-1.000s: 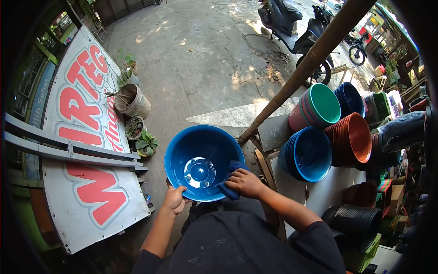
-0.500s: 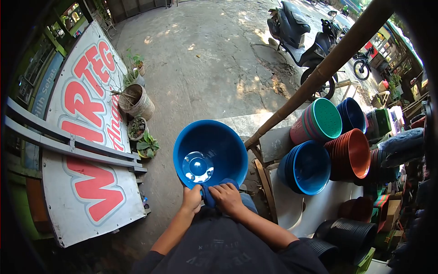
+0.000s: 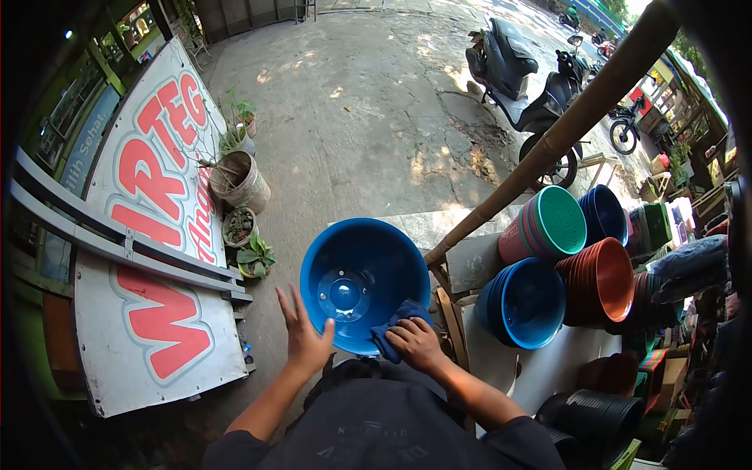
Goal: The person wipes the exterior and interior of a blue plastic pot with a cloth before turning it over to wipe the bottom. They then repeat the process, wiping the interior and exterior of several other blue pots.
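Note:
A large blue plastic pot with several small holes in its bottom is tipped so its mouth faces me, close in front of my body. My right hand grips a dark blue cloth and presses it over the near right part of the rim. At the near left side of the rim, my left hand is open, fingers spread, its thumb overlapping the pot's edge in this view.
Stacked blue pots, orange-brown pots and green basins stand at the right. A bamboo pole slants past them. A large sign and potted plants line the left; a motorbike is parked ahead.
My left hand has let go of the rim and opened out to the left. My right hand has moved right along the rim with the cloth. The pot sits slightly lower in view.

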Demonstrator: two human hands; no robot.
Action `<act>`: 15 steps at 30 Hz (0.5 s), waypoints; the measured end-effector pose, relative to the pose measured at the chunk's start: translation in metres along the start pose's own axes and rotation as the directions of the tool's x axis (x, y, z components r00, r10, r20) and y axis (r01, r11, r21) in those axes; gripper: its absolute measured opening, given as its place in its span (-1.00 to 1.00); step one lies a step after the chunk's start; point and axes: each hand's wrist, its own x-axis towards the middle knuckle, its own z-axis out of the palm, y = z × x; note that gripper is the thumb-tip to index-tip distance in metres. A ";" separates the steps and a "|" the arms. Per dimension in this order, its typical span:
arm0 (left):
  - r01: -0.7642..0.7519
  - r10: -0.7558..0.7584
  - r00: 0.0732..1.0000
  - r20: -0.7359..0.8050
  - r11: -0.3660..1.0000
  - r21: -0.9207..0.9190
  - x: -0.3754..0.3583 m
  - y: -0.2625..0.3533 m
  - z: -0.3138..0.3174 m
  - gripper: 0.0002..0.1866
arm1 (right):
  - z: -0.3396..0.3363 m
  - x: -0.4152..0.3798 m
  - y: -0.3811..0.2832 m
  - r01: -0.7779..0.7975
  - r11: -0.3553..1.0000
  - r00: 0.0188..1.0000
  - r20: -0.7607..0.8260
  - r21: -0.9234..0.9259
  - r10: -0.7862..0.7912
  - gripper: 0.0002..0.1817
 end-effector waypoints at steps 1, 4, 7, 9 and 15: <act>-0.001 0.001 1.000 -0.002 1.000 -0.003 -0.002 0.009 -0.005 -0.31 | 0.004 0.004 -0.007 0.001 1.000 1.000 0.000 -0.003 -0.001 -0.67; -0.503 0.268 0.731 0.628 0.833 0.231 -0.012 0.024 -0.015 -0.58 | 0.009 0.016 -0.025 -0.139 0.989 0.989 -0.048 0.056 0.142 -0.66; -0.643 0.144 0.582 0.800 0.685 0.344 -0.004 -0.002 0.004 -0.83 | 0.019 0.022 -0.033 -0.162 0.984 0.985 -0.042 0.073 0.165 -0.65; -0.742 0.412 0.620 0.667 0.584 0.329 0.004 -0.029 0.014 -0.89 | 0.021 0.025 -0.032 -0.188 0.975 0.982 0.039 0.119 0.185 -0.64; -0.811 0.508 0.413 0.756 0.582 0.052 0.041 -0.046 -0.002 -0.88 | -0.001 0.019 -0.001 -0.204 0.933 0.949 0.292 0.297 0.115 -0.60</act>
